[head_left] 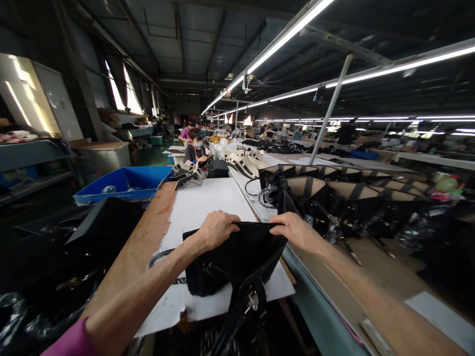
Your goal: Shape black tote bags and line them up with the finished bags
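A black handbag (237, 257) stands on white paper (208, 198) at the table's near end. My left hand (217, 230) pinches its top edge near the middle. Farther right, my right hand (295, 230) grips the same edge close to the bag's right corner. Thumbs and fingers of both hands are closed over the rim. A black strap with metal hardware (252, 301) hangs from the bag's front over the table edge. The inside of the bag cannot be seen.
Several black bags with beige insides (341, 193) stand in rows on the right-hand table. A blue bin (122, 183) and piled black bags (104, 227) are at the left. Cut pieces (245, 163) lie ahead, with a co-worker (196, 151) seated beyond. A metal post (330, 109) rises at right.
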The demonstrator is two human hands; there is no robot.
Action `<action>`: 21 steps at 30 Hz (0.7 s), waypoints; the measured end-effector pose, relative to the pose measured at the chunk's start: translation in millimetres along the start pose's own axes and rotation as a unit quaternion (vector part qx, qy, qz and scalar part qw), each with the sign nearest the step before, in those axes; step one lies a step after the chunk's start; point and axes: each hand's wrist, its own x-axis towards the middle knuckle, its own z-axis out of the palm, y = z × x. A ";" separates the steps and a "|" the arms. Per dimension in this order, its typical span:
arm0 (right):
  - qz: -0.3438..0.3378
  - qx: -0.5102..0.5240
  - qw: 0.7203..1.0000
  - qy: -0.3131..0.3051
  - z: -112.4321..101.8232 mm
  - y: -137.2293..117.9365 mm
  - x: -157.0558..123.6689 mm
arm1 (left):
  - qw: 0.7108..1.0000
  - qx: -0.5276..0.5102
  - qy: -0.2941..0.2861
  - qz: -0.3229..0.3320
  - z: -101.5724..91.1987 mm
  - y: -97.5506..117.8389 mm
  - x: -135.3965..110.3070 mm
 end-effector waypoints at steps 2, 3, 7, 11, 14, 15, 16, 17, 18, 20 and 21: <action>-0.005 0.008 1.000 0.002 0.1 4.0 -0.8 | 0.999 -0.025 -0.009 0.020 -3.1 -1.8 2.0; -0.004 0.011 1.000 0.003 0.5 5.5 -1.1 | 0.999 -0.035 -0.014 0.026 -4.5 -1.9 3.1; 0.004 0.020 1.000 0.005 2.0 7.3 -1.2 | 0.999 -0.034 -0.031 0.024 -5.4 1.2 7.0; -0.001 0.033 0.999 -0.001 2.3 7.3 -1.6 | 0.999 0.033 -0.012 0.038 2.2 10.3 10.2; -0.004 0.035 0.999 0.003 2.4 6.6 -3.6 | 0.996 0.061 0.023 0.053 10.2 20.8 12.7; -0.002 0.033 0.999 0.007 2.5 6.1 -4.5 | 0.996 0.062 0.031 0.055 12.6 24.0 13.5; 0.001 0.030 0.999 0.010 2.6 5.6 -5.4 | 0.996 0.061 0.034 0.055 14.6 26.6 14.2; 0.004 0.028 1.000 0.013 2.7 5.3 -6.2 | 0.996 0.058 0.035 0.052 16.3 28.4 14.8; 0.007 0.027 1.000 0.014 2.9 5.3 -7.0 | 0.997 0.055 0.035 0.048 17.4 29.4 15.4; 0.009 0.025 1.000 0.016 3.5 6.2 -8.1 | 0.998 0.044 0.035 0.039 18.3 29.5 16.7; 0.008 0.024 1.000 0.016 3.8 7.2 -8.3 | 0.998 0.036 0.035 0.037 18.1 28.9 17.5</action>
